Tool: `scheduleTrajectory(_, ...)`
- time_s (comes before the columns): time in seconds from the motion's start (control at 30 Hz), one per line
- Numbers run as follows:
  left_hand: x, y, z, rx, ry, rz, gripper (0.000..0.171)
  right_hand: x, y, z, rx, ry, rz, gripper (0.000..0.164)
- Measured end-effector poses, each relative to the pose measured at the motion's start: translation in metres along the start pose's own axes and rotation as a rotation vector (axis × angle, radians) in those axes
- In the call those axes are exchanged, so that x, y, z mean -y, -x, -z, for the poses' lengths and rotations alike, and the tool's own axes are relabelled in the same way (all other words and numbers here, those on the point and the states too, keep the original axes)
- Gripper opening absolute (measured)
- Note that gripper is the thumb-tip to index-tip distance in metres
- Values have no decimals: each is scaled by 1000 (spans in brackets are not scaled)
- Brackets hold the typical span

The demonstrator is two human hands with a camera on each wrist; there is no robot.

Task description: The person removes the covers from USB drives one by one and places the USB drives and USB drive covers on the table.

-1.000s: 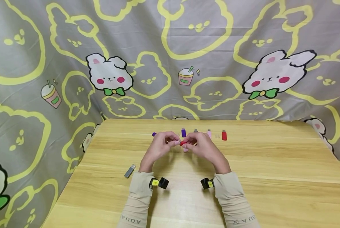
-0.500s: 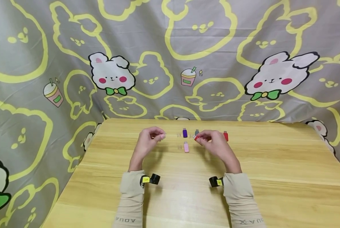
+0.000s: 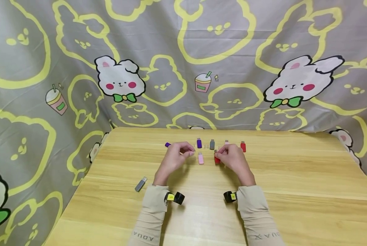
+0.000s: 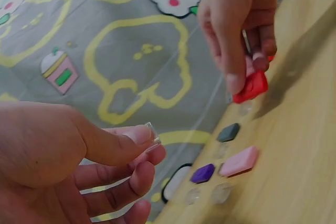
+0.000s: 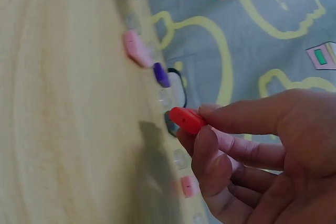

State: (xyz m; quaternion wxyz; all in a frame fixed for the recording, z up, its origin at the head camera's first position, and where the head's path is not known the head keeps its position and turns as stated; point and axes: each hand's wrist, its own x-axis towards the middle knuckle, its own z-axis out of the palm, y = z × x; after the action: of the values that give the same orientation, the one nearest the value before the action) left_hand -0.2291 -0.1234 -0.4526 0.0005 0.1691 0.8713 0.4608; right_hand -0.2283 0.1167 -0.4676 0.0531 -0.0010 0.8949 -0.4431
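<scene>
My left hand (image 3: pixel 175 156) pinches a small clear plastic cap (image 4: pixel 153 136) between thumb and fingers, above the table to the left of a pink USB flash drive (image 3: pixel 200 158). In my right hand (image 3: pixel 233 158) a red USB flash drive (image 5: pixel 187 121) is pinched between thumb and fingertips. The head view has it with its metal plug toward the back, low over the table and to the right of the pink drive. Behind stands a row with a purple drive (image 3: pixel 199 143), a grey drive (image 3: pixel 212 144), a partly covered pink one and another red drive (image 3: pixel 243 147).
Small clear caps (image 4: pixel 221 193) lie beside drives on the wooden table (image 3: pixel 294 177). Another purple drive (image 3: pixel 168 145) lies behind my left hand, and a grey drive (image 3: pixel 141 184) rests by my left forearm. A patterned curtain (image 3: pixel 177 41) hangs along the table's back edge.
Both hands were together at the red drive; they parted, with the clear cap in the left. Since then the left hand has come back rightward and the right has lowered the red drive beside the pink one.
</scene>
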Motion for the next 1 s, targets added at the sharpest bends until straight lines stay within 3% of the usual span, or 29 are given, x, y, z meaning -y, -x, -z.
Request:
scheduleTrajectory(0.3, -5, -8, -25, 71, -44, 34, 10, -10, -6, -7, -15, 122, -24, 19)
scheduleTrajectory(0.53, -8, -15, -45, 106, -98, 28, 10, -13, -6, -11, -53, 153, -21, 22)
scheduleTrajectory(1.0, -12, -29, -69, 106, -453, -51, 12, -11, -5, -1, -128, 126, 15, 21)
